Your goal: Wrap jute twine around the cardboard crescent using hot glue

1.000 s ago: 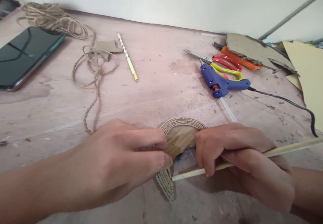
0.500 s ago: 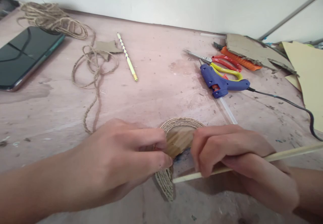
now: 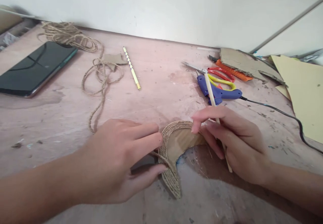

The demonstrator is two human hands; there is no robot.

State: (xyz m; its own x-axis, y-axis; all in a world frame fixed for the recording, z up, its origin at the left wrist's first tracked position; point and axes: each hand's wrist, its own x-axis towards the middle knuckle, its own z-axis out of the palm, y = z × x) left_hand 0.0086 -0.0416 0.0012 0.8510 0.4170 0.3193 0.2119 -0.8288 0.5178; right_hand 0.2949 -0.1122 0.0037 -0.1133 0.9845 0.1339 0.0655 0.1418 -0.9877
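Note:
A crescent-shaped cardboard piece (image 3: 183,140), its outer side lined with rows of jute twine (image 3: 167,143), lies flat on the table before me. My left hand (image 3: 126,160) is at its left edge, thumb touching the twine rows. A strand of twine runs from between those fingers onto the crescent; the fingers underneath are hidden. My right hand (image 3: 232,140) has a thin wooden stick (image 3: 211,91) between its fingers, tilted upward past the glue gun. Fingertips of that hand rest at the crescent's right end.
Beyond the hands are a blue glue gun (image 3: 229,93) with a black cord, scissors (image 3: 222,74) and a patterned pencil (image 3: 131,68). At left lie a phone (image 3: 37,69) and a twine bundle (image 3: 65,35). Cardboard scraps (image 3: 242,61) and yellow sheets (image 3: 302,96) sit at right.
My right hand has turned the stick from nearly level to steeply upright. My left fingers have spread from a pinch, showing the strand. The whole view has shifted slightly.

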